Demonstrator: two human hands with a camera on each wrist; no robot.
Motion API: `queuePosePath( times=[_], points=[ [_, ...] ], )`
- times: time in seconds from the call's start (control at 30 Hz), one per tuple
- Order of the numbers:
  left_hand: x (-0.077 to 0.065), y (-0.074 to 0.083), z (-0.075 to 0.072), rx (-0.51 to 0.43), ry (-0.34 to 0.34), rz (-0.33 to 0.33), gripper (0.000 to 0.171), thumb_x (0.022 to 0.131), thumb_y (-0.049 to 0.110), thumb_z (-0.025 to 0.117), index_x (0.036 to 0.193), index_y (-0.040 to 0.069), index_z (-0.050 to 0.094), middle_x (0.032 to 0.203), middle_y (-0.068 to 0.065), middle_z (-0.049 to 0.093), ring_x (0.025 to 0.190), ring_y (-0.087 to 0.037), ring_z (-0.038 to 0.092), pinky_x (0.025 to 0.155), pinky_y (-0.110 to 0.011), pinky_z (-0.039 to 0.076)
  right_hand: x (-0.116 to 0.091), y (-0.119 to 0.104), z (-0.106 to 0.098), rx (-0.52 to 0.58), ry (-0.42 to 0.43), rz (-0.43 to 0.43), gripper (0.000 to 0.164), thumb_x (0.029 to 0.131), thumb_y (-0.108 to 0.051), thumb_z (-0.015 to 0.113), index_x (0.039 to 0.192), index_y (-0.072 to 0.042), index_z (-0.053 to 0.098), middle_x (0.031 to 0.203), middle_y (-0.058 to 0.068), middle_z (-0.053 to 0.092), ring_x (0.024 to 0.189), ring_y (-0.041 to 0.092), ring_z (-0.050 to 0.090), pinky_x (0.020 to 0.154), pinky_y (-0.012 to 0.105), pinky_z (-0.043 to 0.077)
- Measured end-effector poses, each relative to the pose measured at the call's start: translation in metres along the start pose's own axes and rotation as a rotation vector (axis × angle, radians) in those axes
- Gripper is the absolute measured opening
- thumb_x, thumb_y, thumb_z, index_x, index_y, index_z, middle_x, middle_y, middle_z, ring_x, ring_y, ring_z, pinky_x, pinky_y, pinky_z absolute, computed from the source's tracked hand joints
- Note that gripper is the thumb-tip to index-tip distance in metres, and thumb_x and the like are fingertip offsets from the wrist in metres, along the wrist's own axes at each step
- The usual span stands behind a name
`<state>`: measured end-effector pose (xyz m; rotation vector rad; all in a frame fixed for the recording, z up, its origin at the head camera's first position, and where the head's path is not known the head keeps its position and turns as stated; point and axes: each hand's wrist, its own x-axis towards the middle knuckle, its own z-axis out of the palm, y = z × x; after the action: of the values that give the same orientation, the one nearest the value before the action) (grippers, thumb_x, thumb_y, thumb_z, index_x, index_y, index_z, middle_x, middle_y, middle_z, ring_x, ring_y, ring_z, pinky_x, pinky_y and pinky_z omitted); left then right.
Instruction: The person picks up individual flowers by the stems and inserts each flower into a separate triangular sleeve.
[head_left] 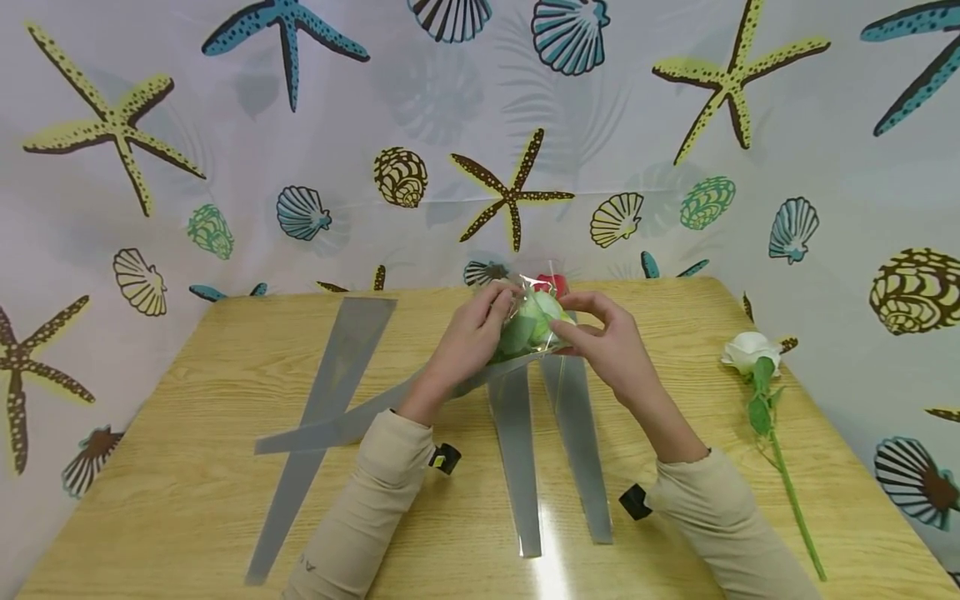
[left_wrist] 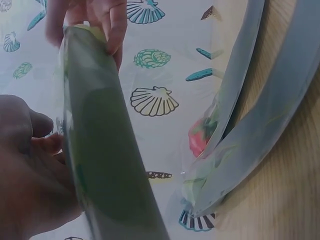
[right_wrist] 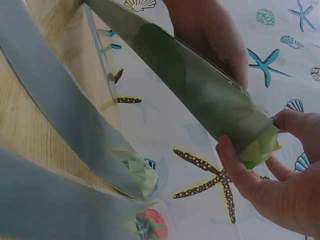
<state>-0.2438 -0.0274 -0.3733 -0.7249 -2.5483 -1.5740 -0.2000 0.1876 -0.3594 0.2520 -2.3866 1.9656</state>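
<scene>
My left hand (head_left: pixel 468 337) grips a long tapered flower sleeve (left_wrist: pixel 107 135), clear in front and grey behind, near its wide end. Inside it sits a pale yellow-green rose (right_wrist: pixel 262 146) with green leaves; the bloom shows at the open mouth. The right hand (head_left: pixel 611 342) pinches that mouth from both sides, its fingertips (right_wrist: pixel 227 150) right at the rim beside the petals. The sleeve's narrow tail slants down to the left over the table. Behind the hands lie two more filled sleeves, one with a red rose (head_left: pixel 553 283), the other with a pale rose (right_wrist: pixel 142 175).
A grey sleeve (head_left: pixel 348 342) lies flat on the wooden table (head_left: pixel 202 400) at the left, under the held one's tail. On the right side rests a loose white rose (head_left: pixel 752 352) with a long green stem. Patterned cloth (head_left: pixel 337 150) hangs behind the table.
</scene>
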Motion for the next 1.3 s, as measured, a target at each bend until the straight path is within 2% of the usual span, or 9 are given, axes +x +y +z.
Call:
queuePosePath(
  times=[0.27,0.4,0.53,0.67,0.87,0.97,1.07,1.17,1.3],
  points=[
    [0.003,-0.009,-0.023,0.000,-0.080,-0.084,0.039,0.117,0.031,0.038,0.129,0.010,0.069,0.117,-0.010,0.069,0.094,-0.020,0.061,0.085,-0.035,0.051,-0.001,-0.002,-0.001,-0.016,0.034,-0.025,0.041,0.103,-0.017,0.069,0.138,0.001,0.057,0.145,0.013,0.052,0.085,-0.001,0.072,0.083,0.020,0.059],
    [0.003,-0.017,-0.032,-0.061,-0.166,-0.148,0.038,0.115,0.029,0.044,0.099,0.005,0.070,0.083,-0.005,0.059,0.070,-0.017,0.047,0.070,-0.031,0.041,-0.001,-0.002,-0.003,-0.020,0.037,-0.033,0.042,0.103,-0.018,0.069,0.138,0.000,0.057,0.145,0.011,0.053,0.086,-0.001,0.073,0.084,0.019,0.058],
    [0.001,-0.022,-0.035,-0.185,-0.224,-0.234,0.040,0.113,0.030,0.051,0.080,0.007,0.055,0.066,0.002,0.040,0.060,-0.016,0.034,0.062,-0.029,0.034,-0.001,-0.001,-0.004,-0.020,0.054,-0.044,0.041,0.102,-0.017,0.070,0.138,-0.001,0.058,0.145,0.010,0.053,0.083,0.000,0.072,0.082,0.019,0.057],
    [0.002,-0.025,-0.033,-0.253,-0.178,-0.274,0.030,0.111,0.028,0.055,0.090,0.007,0.062,0.073,0.004,0.040,0.067,-0.014,0.036,0.065,-0.028,0.034,0.000,0.002,-0.004,-0.031,0.078,-0.066,0.040,0.101,-0.020,0.072,0.136,-0.005,0.061,0.144,0.004,0.055,0.079,0.001,0.069,0.075,0.019,0.055],
    [0.004,-0.023,-0.027,-0.276,-0.093,-0.251,0.027,0.112,0.024,0.054,0.108,0.002,0.069,0.092,0.002,0.053,0.085,-0.014,0.047,0.077,-0.029,0.041,0.000,0.004,-0.002,-0.036,0.107,-0.140,0.038,0.103,-0.021,0.070,0.138,-0.008,0.064,0.128,-0.003,0.063,0.076,0.001,0.064,0.060,0.019,0.041],
    [0.005,-0.022,-0.024,-0.330,-0.047,-0.245,0.026,0.112,0.020,0.053,0.107,0.000,0.068,0.094,0.002,0.054,0.087,-0.015,0.048,0.079,-0.030,0.043,0.001,0.005,-0.001,-0.083,0.113,-0.199,0.041,0.105,-0.022,0.068,0.143,-0.009,0.063,0.134,0.003,0.065,0.100,0.003,0.069,0.073,0.012,0.051],
    [0.006,-0.021,-0.021,-0.364,0.009,-0.243,0.025,0.112,0.019,0.053,0.108,-0.001,0.068,0.093,0.004,0.054,0.085,-0.014,0.047,0.079,-0.029,0.043,0.001,0.006,0.000,-0.154,0.109,-0.245,0.043,0.106,-0.023,0.066,0.147,-0.011,0.062,0.146,0.007,0.063,0.127,0.014,0.066,0.093,0.012,0.053],
    [0.006,-0.020,-0.018,-0.367,0.058,-0.243,0.025,0.112,0.019,0.053,0.111,-0.001,0.069,0.091,0.006,0.055,0.084,-0.013,0.046,0.078,-0.028,0.041,0.000,0.005,0.001,-0.210,0.095,-0.257,0.045,0.107,-0.024,0.065,0.150,-0.014,0.060,0.151,0.007,0.062,0.142,0.023,0.058,0.105,0.021,0.052],
    [0.006,-0.017,-0.015,-0.369,0.099,-0.246,0.027,0.112,0.020,0.054,0.113,-0.003,0.069,0.085,0.006,0.053,0.081,-0.013,0.045,0.075,-0.028,0.040,-0.002,0.004,0.001,-0.230,0.075,-0.248,0.046,0.108,-0.026,0.063,0.152,-0.015,0.058,0.155,0.005,0.059,0.148,0.024,0.053,0.115,0.042,0.050]
  ],
)
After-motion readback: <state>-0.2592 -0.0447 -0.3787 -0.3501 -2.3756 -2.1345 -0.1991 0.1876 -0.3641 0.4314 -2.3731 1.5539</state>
